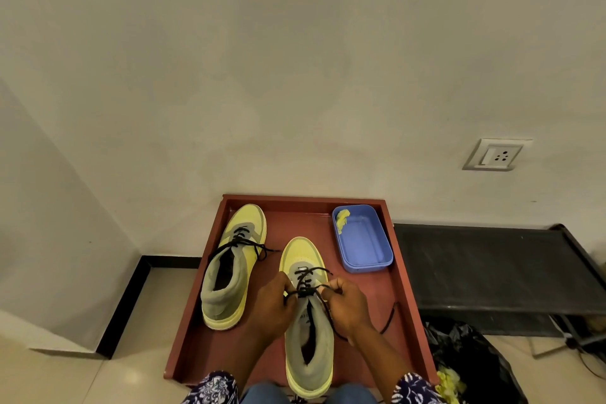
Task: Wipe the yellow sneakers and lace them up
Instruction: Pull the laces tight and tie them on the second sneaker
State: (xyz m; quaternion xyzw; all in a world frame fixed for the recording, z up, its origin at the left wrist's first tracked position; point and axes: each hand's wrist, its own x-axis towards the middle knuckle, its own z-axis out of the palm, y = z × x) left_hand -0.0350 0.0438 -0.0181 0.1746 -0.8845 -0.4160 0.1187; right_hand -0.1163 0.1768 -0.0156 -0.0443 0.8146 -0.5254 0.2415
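Two yellow high-top sneakers with grey collars stand on a red-brown tray [403, 279]. The left sneaker [231, 267] has its black lace tied over the tongue. The right sneaker [308, 331] stands nearer to me, toe pointing away. Its black lace [310, 275] crosses the upper eyelets. My left hand [273, 303] pinches one lace strand at the left side of the tongue. My right hand [346, 303] pinches the other strand on the right, and a loose lace end [390, 318] trails onto the tray beside my wrist.
A blue plastic tub [364, 239] with a yellow cloth [342, 220] in its far corner sits at the tray's back right. A black metal rack [492, 269] stands to the right, with a black plastic bag [469, 351] below it. A wall with a socket [495, 156] is behind.
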